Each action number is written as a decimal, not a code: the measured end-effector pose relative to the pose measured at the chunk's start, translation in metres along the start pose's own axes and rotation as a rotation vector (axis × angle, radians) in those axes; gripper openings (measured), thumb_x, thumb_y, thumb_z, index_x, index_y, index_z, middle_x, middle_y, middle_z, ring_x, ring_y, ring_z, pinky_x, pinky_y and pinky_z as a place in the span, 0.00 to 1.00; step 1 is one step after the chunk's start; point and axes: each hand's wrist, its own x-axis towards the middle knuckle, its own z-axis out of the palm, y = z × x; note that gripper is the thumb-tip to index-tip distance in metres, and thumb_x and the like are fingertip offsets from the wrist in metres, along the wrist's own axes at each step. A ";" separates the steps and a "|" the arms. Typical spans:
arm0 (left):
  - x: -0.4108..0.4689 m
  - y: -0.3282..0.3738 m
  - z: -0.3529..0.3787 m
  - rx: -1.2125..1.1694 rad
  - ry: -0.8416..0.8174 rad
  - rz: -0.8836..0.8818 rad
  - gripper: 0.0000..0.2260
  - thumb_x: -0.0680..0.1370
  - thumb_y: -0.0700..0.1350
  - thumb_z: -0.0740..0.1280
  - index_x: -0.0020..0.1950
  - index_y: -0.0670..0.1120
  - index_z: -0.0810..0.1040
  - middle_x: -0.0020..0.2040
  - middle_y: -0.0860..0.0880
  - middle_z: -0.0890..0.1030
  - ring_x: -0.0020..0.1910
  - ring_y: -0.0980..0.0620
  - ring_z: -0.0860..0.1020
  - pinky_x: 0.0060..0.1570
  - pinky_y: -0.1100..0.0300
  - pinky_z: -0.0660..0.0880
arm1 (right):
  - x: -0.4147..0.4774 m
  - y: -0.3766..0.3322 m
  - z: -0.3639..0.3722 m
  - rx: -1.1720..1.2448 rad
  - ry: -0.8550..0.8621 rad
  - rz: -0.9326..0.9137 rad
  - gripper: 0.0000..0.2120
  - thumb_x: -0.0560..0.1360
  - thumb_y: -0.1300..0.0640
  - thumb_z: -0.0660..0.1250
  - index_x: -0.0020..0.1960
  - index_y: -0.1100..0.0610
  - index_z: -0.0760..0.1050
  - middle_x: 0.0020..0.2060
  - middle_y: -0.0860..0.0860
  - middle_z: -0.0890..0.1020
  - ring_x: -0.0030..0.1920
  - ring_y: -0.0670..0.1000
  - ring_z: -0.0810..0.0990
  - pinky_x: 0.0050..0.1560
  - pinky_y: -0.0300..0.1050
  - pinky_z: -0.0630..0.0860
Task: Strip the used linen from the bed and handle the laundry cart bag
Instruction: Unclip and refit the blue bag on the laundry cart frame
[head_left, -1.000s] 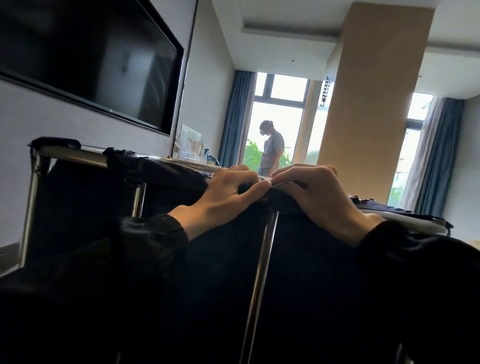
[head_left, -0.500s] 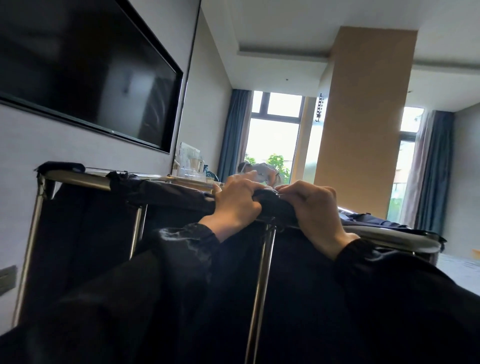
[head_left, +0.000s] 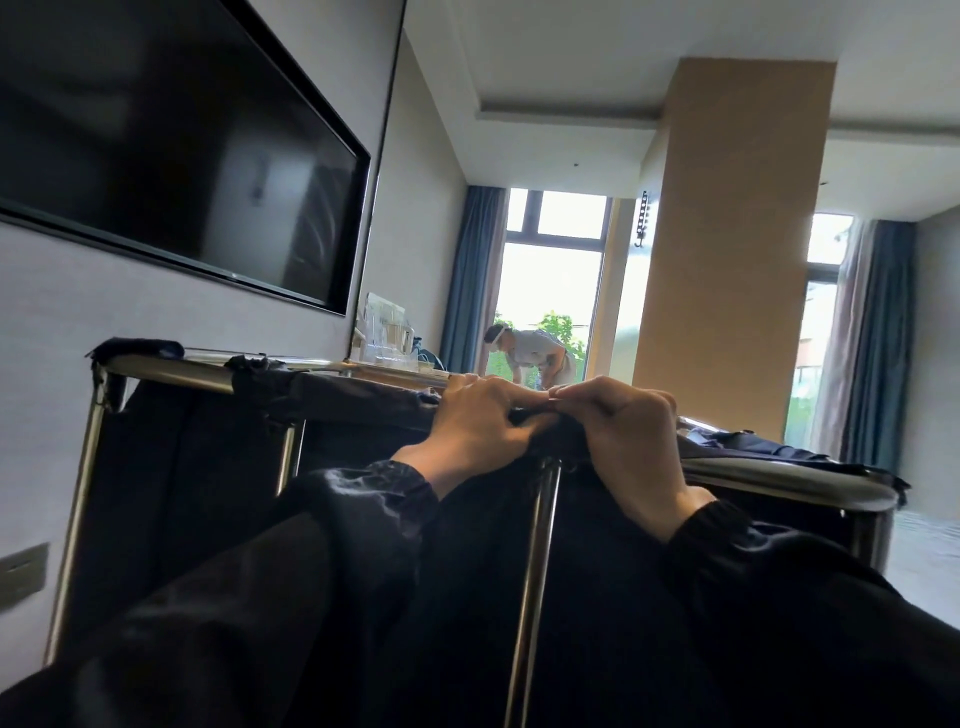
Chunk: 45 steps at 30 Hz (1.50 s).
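- The left grip (head_left: 478, 423) curls its fingers over the hem of the bag (head_left: 197, 493) and pinches the dark cloth on the cart's top rail (head_left: 171, 370).
- The right grip (head_left: 631, 441) pinches the same hem just beside it, and the two sets of fingertips touch above the rail.
- Both sit right over a chrome post (head_left: 532, 571) of the cart.
- The bag hangs dark inside the frame, with its hem folded over the rail on the left and lying looser on the right.
- Black sleeves (head_left: 363, 519) cover both wrists.
- Glassware (head_left: 389, 332) stands past the cart, by the wall under a TV (head_left: 156, 156).
- Far back, a person (head_left: 530, 348) bends over at the window (head_left: 550, 280), between a blue curtain (head_left: 472, 275) and a tan column (head_left: 727, 249).
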 end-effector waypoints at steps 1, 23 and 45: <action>0.000 0.000 0.000 0.003 0.009 -0.011 0.10 0.76 0.57 0.66 0.56 0.66 0.79 0.41 0.59 0.83 0.48 0.50 0.78 0.62 0.45 0.69 | -0.001 0.000 0.000 -0.018 0.003 -0.034 0.06 0.71 0.68 0.72 0.42 0.58 0.85 0.34 0.44 0.82 0.37 0.36 0.81 0.40 0.24 0.72; 0.020 0.019 0.002 -0.066 -0.232 -0.048 0.11 0.78 0.46 0.61 0.36 0.53 0.72 0.34 0.54 0.77 0.41 0.48 0.78 0.49 0.50 0.74 | 0.015 0.012 0.008 -0.003 0.030 0.011 0.06 0.69 0.67 0.74 0.40 0.57 0.85 0.38 0.48 0.78 0.40 0.45 0.78 0.43 0.31 0.72; 0.011 0.014 0.018 -0.608 0.533 -0.267 0.09 0.78 0.42 0.67 0.39 0.46 0.81 0.36 0.52 0.83 0.39 0.55 0.82 0.43 0.58 0.77 | 0.054 0.007 0.001 -0.426 -0.521 0.119 0.12 0.72 0.54 0.73 0.54 0.58 0.80 0.48 0.52 0.80 0.46 0.50 0.76 0.48 0.41 0.70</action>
